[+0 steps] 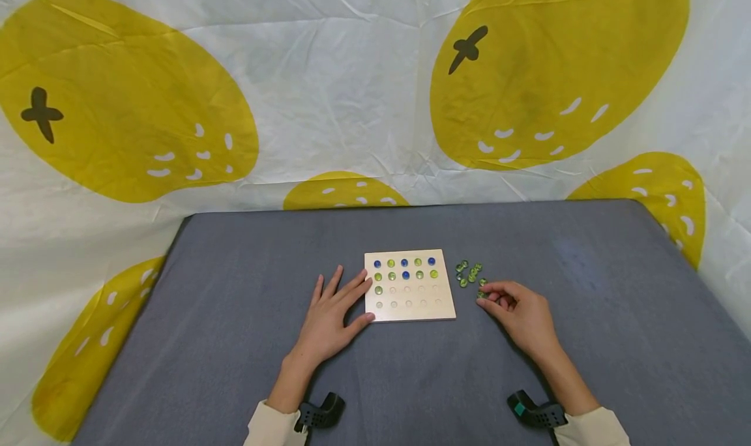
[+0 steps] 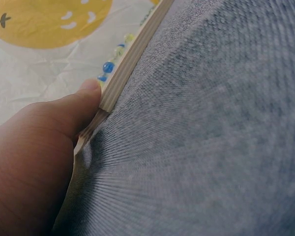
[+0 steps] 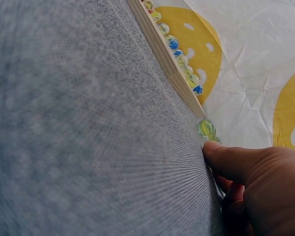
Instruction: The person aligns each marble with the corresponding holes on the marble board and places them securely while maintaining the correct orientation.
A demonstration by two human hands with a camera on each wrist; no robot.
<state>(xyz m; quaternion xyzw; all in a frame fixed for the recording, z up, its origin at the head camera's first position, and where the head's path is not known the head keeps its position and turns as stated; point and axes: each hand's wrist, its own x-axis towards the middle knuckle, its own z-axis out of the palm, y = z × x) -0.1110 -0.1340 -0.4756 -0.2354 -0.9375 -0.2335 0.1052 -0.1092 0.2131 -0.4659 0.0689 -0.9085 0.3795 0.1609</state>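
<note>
So the pale rectangular wooden board (image 1: pixel 415 297) sits flat on the grey cloth-covered bench (image 1: pixel 235 302), between the person's two hands. Shiny round blue and green marbles (image 1: pixel 404 263) fill its top two rows, plus one green in the leftmost hollow of the third. Left hand (image 1: pixel 327 322) is spread out with fingers pretty straight, fingertips and thumb touching the board's left side, not wrapped round anything. Right hand (image 1: pixel 525 317) has a small, nearly closed grip, thumb and forefinger pinching a shiny green marble (image 1: pixel 481 295) just beside a loose cluster of green marbles (image 1: pixel 472 276), right of the board and apart from it
</note>
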